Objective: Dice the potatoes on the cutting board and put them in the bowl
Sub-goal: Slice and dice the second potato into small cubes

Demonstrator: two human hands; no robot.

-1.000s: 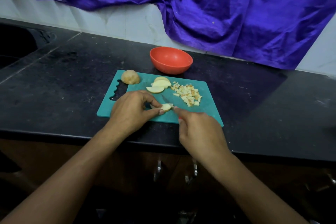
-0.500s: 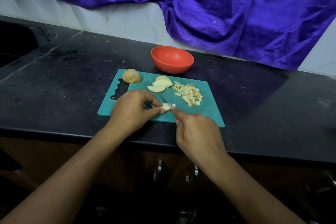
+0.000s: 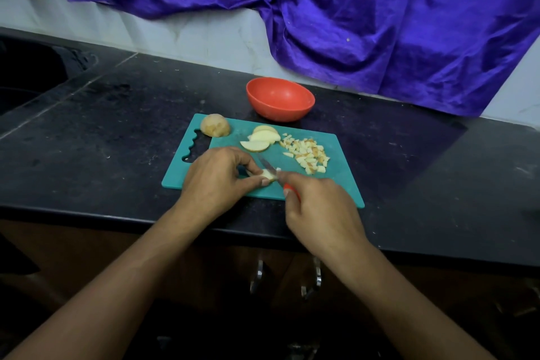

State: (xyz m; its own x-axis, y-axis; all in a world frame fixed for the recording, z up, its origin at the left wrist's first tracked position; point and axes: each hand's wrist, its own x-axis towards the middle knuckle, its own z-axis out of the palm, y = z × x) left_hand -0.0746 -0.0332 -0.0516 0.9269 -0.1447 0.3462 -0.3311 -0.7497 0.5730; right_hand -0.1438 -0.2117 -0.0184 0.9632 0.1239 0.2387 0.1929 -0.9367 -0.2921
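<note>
- I am watching the left hand pinching a potato piece near the cutting board's 6 o'clock edge.
- The right hand is gripping a red-handled knife, with the blade touching that piece.
- Diced potato is lying at the board's 3 o'clock and a potato half at 10.
- Slices are lying between the hands and the red bowl, which is standing on the table at 12.
- A purple cloth is hanging behind.
</note>
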